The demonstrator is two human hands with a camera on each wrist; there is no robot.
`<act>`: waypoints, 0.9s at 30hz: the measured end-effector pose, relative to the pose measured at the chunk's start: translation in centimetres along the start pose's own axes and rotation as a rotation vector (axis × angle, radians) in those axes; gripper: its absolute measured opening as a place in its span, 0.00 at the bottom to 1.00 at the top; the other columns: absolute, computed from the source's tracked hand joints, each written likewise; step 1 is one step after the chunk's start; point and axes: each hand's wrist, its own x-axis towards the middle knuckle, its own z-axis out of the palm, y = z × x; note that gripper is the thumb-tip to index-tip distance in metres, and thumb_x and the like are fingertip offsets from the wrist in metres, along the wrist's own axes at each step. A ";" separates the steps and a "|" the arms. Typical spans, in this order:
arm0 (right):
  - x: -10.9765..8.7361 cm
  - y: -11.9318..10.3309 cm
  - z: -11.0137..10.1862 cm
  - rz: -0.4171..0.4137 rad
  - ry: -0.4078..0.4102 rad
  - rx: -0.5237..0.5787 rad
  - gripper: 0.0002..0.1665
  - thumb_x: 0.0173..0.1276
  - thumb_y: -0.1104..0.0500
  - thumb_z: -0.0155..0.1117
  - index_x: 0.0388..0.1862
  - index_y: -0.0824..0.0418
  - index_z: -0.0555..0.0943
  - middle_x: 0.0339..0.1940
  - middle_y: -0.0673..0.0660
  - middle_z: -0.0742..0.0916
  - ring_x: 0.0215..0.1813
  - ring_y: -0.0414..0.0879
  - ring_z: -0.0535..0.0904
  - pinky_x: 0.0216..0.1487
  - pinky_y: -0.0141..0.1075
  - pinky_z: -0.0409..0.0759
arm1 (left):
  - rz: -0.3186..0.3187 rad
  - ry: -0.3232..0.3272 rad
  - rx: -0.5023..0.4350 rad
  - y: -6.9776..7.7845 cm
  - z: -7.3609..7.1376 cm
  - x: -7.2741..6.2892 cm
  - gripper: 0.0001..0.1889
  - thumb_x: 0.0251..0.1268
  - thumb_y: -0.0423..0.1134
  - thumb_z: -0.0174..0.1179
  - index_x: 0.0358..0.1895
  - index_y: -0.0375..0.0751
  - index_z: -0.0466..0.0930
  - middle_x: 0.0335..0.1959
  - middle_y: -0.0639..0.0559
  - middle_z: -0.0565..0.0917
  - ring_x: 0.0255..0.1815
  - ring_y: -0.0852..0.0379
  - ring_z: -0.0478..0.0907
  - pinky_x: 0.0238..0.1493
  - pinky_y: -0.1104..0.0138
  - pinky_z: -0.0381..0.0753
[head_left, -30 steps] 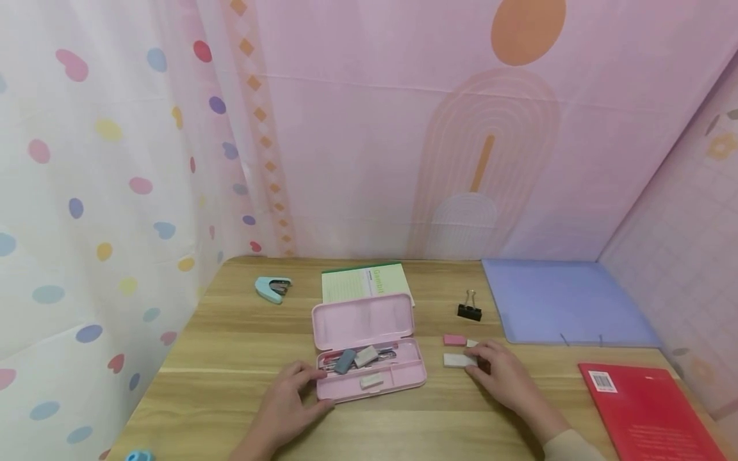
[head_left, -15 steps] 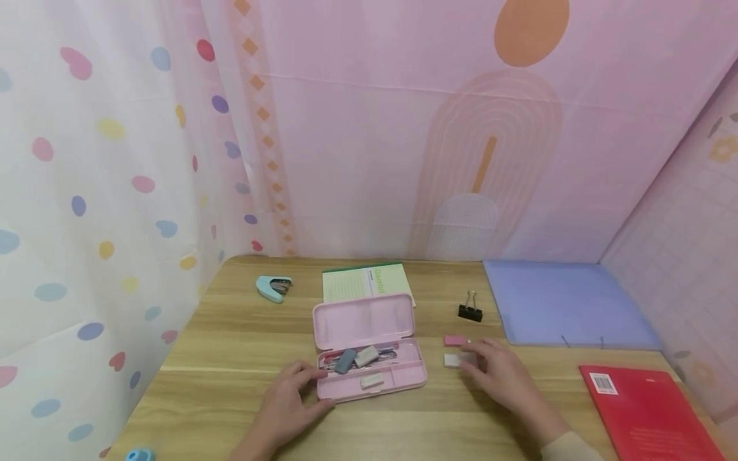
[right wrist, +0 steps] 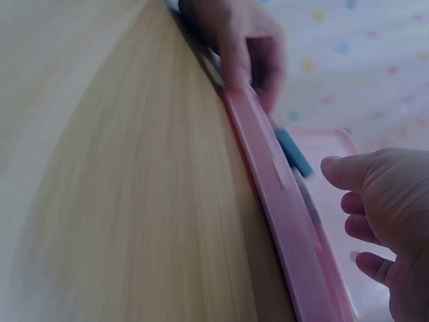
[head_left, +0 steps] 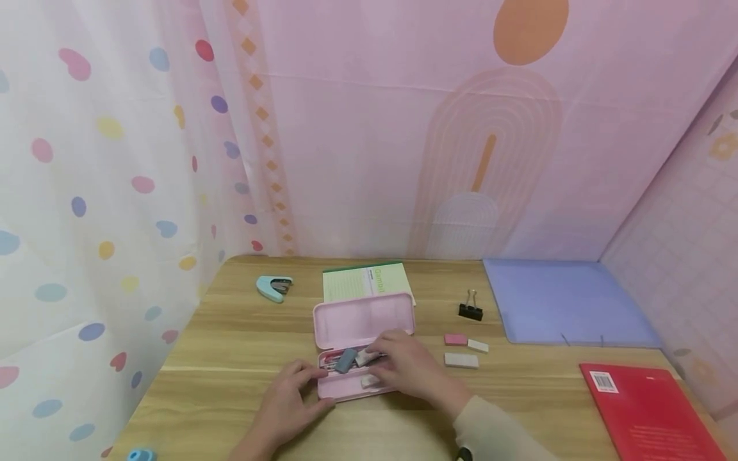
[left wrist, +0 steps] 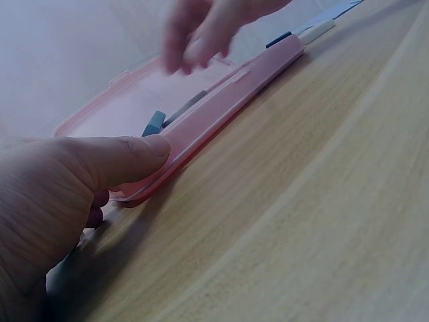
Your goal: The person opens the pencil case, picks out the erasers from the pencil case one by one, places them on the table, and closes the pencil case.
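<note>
A pink pencil case [head_left: 364,321] lies with its lid raised. My left hand [head_left: 290,400] holds its left end, thumb on the front wall and fingers round the end. My right hand [head_left: 412,368] hovers over the case's right half, thumb and loosely bent fingers apart with nothing between them in the right wrist view. Below its fingertips is a whitish eraser [head_left: 363,358], partly covered. A dark grey eraser [head_left: 346,361] lies beside it on some pens and metal pieces. Another whitish eraser [head_left: 369,381] sits in the front compartment, partly hidden by the right hand.
Right of the case lie a pink eraser [head_left: 455,340], a small white eraser [head_left: 478,346] and a longer whitish one. A black binder clip [head_left: 470,312], blue folder [head_left: 571,304] and red booklet [head_left: 648,410] are farther right. Behind are a notepad [head_left: 352,285] and a light-blue stapler [head_left: 271,289].
My right hand has moved left from the whitish erasers on the table to above the pencil case, leaving them lying there. The left hand has stayed at the case's left end.
</note>
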 end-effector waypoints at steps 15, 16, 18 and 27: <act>3.6 -1.6 3.0 -0.012 -0.089 -0.086 0.17 0.59 0.46 0.70 0.47 0.48 0.84 0.33 0.41 0.72 0.37 0.36 0.65 0.39 0.27 0.66 | 0.029 0.005 -0.018 -0.3 0.0 0.2 0.22 0.38 0.50 0.79 0.41 0.53 0.85 0.39 0.69 0.74 0.39 0.67 0.70 0.41 0.66 0.76; 3.6 -1.7 3.0 -0.005 -0.094 -0.084 0.17 0.59 0.46 0.70 0.46 0.48 0.84 0.33 0.40 0.72 0.37 0.36 0.65 0.39 0.27 0.66 | 0.028 0.005 -0.014 -0.3 -0.1 0.2 0.22 0.38 0.50 0.79 0.41 0.53 0.85 0.38 0.69 0.74 0.39 0.68 0.70 0.42 0.66 0.76; 3.7 -1.7 3.0 -0.007 -0.095 -0.081 0.16 0.59 0.45 0.71 0.45 0.48 0.84 0.33 0.40 0.73 0.38 0.35 0.67 0.41 0.28 0.68 | 0.027 0.007 -0.015 -0.2 -0.1 0.2 0.22 0.37 0.49 0.79 0.40 0.53 0.85 0.38 0.69 0.74 0.39 0.67 0.70 0.42 0.66 0.76; 3.7 -1.6 3.1 -0.082 -0.089 -0.121 0.14 0.61 0.44 0.69 0.43 0.46 0.84 0.39 0.36 0.82 0.44 0.35 0.71 0.50 0.31 0.71 | 0.009 -0.012 -0.007 -0.1 -0.1 0.1 0.22 0.38 0.50 0.79 0.40 0.54 0.85 0.37 0.68 0.74 0.38 0.67 0.70 0.41 0.66 0.76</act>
